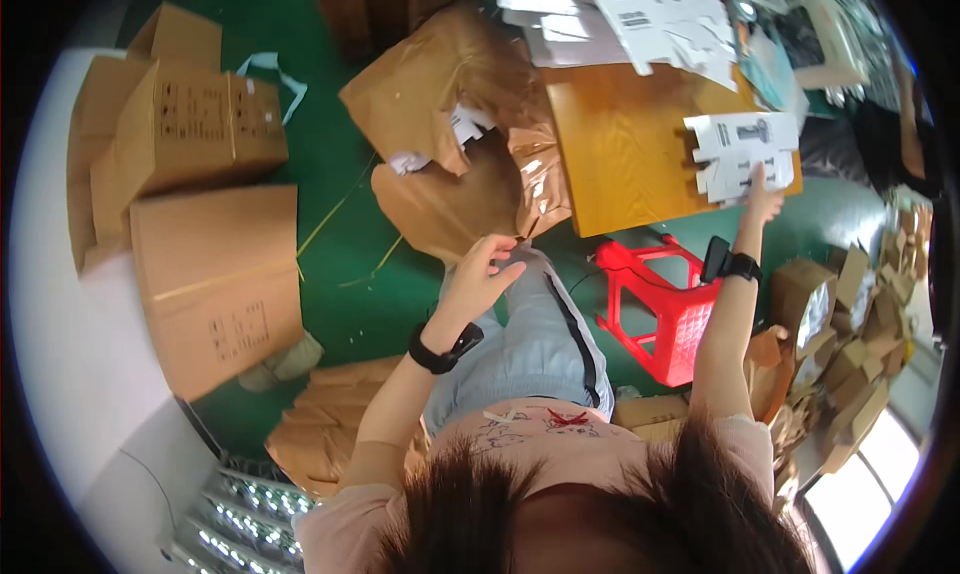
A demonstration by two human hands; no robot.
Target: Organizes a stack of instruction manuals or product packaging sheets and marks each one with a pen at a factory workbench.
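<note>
My right hand reaches to the right end of a wooden table. Its fingers are on the near edge of a flat white carton, unfolded, with tabs along its left side and dark printed pictures. The fingers seem closed on that edge; the underside of the carton is hidden. My left hand hovers above my lap with the fingers loosely bent and the thumb apart, and nothing shows in it. Just beyond it stands a large brown paper sack, open at the top, with white scraps inside.
White printed card sheets lie stacked on the table. A red plastic stool stands under its near edge. Cardboard boxes are piled at left, more cartons at right. Another person's arm shows at far right.
</note>
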